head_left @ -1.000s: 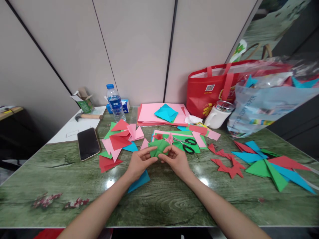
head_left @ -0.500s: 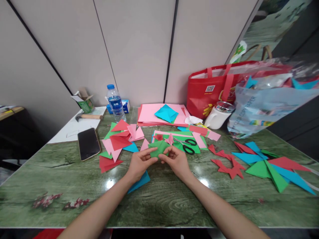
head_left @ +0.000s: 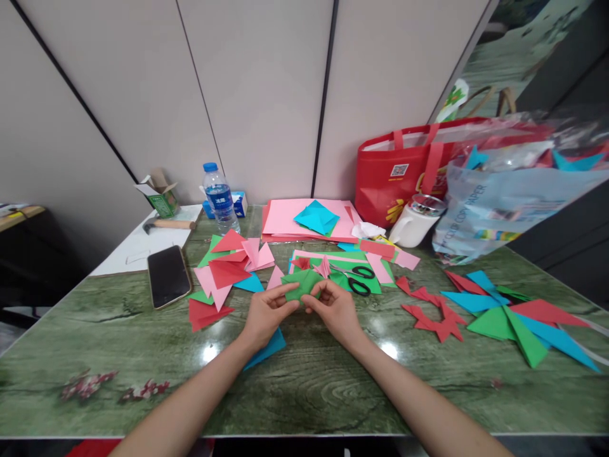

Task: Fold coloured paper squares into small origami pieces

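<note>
Fingers (head_left: pixel 284 291) of left hand (head_left: pixel 264 314) and right hand (head_left: pixel 340 312) clamp green paper (head_left: pixel 295 280) from both sides, above table (head_left: pixel 328 400). From the paper: scissors (head_left: pixel 360 287) near, three o'clock; blue paper (head_left: pixel 272 350), seven; phone (head_left: pixel 168 277), nine; bottle (head_left: pixel 221 202), ten; mug (head_left: pixel 413 225), two.

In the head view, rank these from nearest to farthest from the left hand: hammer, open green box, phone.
1. Phone, left of the left hand.
2. Hammer, behind the phone, on white paper.
3. Open green box, behind the hammer.
</note>
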Demonstrator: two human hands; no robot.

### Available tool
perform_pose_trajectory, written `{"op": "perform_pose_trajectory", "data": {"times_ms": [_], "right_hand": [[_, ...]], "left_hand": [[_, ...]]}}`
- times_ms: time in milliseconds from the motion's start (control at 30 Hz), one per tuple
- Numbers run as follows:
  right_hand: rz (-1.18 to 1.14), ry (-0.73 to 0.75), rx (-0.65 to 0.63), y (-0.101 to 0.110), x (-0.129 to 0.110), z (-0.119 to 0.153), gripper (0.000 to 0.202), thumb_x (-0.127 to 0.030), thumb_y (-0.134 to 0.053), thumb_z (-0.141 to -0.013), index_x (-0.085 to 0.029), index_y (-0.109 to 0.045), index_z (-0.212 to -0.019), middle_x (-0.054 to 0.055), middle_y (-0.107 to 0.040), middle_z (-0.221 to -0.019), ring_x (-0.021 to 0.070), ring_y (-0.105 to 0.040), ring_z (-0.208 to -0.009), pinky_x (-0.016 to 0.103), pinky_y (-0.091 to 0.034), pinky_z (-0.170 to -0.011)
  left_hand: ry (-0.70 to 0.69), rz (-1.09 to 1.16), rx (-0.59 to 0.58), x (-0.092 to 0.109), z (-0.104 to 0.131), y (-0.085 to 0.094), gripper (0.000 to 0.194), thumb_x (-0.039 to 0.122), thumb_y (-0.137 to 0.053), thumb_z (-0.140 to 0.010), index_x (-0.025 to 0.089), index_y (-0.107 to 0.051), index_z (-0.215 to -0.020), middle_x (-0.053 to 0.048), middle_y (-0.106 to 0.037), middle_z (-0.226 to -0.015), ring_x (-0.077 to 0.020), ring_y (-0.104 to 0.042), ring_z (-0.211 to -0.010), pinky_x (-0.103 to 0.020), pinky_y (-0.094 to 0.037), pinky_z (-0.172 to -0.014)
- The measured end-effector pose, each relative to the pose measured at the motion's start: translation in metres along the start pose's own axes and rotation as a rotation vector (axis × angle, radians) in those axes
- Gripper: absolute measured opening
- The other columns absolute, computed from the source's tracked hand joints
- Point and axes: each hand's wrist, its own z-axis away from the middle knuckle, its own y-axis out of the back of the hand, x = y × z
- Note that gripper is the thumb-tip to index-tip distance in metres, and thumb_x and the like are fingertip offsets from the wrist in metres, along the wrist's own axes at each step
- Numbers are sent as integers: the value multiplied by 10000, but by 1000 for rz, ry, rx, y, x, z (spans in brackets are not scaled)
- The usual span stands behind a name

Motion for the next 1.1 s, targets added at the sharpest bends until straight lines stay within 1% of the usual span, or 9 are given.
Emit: {"op": "perform_pose_trajectory", "data": {"times_ms": [200,267,367,467,600,700,800,967,1100], "right_hand": [[5,11,-3,-1,0,0,295,-414,-710,-633,-197,-512,-662,-41,-547,-542,142,-578,-485,250,-434,-488],[6,14,-3,-1,-1,0,286,-405,-711,-635,-193,-521,-665,-39,-552,-541,138,-575,-486,249,-434,-496],[3,4,4,-1,-1,0,300,-418,-719,-618,-190,-531,-668,-40,-552,-524,141,-575,-484,246,-431,-488],[-1,0,10,0,-2,0,322,-439,-725,-599,-188,-534,-662,-39,-551,-520,141,-572,-476,247,-430,-477],[-9,-3,13,0,-1,-1,328,-446,-727,-595,-190,-532,-661,-37,-553,-525,144,-574,-475,252,-439,-473],[-14,1,10,0,1,-2,319,-436,-725,-601,-191,-529,-662,-36,-549,-533,142,-572,-474,248,-437,-466],[-9,3,-6,0,2,-2,292,-407,-715,-624,-191,-524,-670,-39,-537,-537,137,-569,-481,242,-435,-467],[12,33,-27,0,3,0,266,-317,-708,-635,-204,-505,-764,-42,-533,-610,130,-562,-542,237,-466,-502],[-6,28,-28,1,4,1,347,-247,-712,-614,-224,-464,-857,-44,-535,-641,131,-566,-561,224,-481,-491]], "left_hand": [[15,33,37,3,1,-1,387,254,-737,-583,130,-705,-948,72,-333,-428,-52,-234,-451,-197,-184,-423],[23,45,42,1,1,-1,378,247,-739,-581,138,-709,-942,60,-398,-438,-54,-277,-454,-190,-227,-428],[37,91,46,-4,-1,0,326,281,-704,-633,156,-715,-934,4,-570,-571,-73,-387,-506,-197,-326,-478],[41,144,45,-9,-2,1,304,323,-660,-686,169,-713,-943,-32,-641,-707,-86,-444,-553,-210,-373,-523],[25,147,14,-8,-1,1,342,311,-699,-648,164,-706,-957,-7,-604,-628,-82,-427,-538,-209,-352,-515],[17,83,-7,-5,-1,1,416,252,-748,-586,149,-693,-985,53,-444,-469,-60,-333,-479,-193,-261,-461],[21,59,-4,-3,-1,1,411,248,-736,-599,133,-689,-991,72,-344,-438,-51,-263,-456,-193,-199,-437],[16,67,15,-3,-1,1,407,225,-736,-585,132,-692,-979,61,-368,-459,-60,-298,-468,-192,-234,-431],[23,57,25,-1,0,1,401,209,-733,-581,124,-694,-970,57,-397,-462,-61,-330,-464,-191,-273,-429]]}}
